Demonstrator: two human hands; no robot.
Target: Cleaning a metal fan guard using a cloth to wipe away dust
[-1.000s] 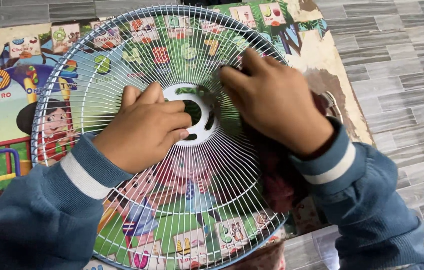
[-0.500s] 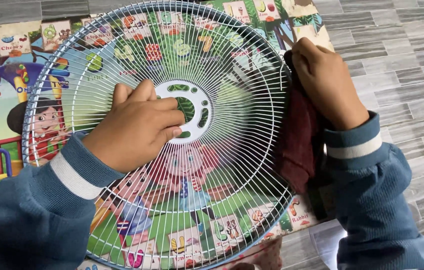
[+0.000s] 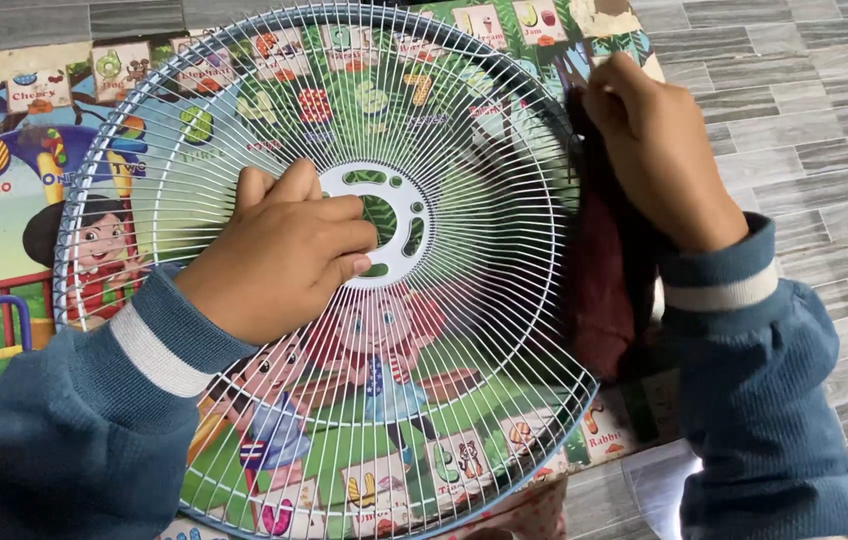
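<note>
Dark red cloth (image 3: pixel 604 290) is pinched in the right hand (image 3: pixel 659 160), grip closed on its top edge, rest hanging limp against the rim of the fan guard (image 3: pixel 244 90). Soft, no stiffness; bunch it to keep control. Left hand (image 3: pixel 284 255) lies curled on the wires just left of the white hub (image 3: pixel 399 195), pressing, not clasping. Guard looks light, springy, thin wire; hold at hub or rim. Beneath: picture mat (image 3: pixel 4 230), tiled floor (image 3: pixel 804 110).
</note>
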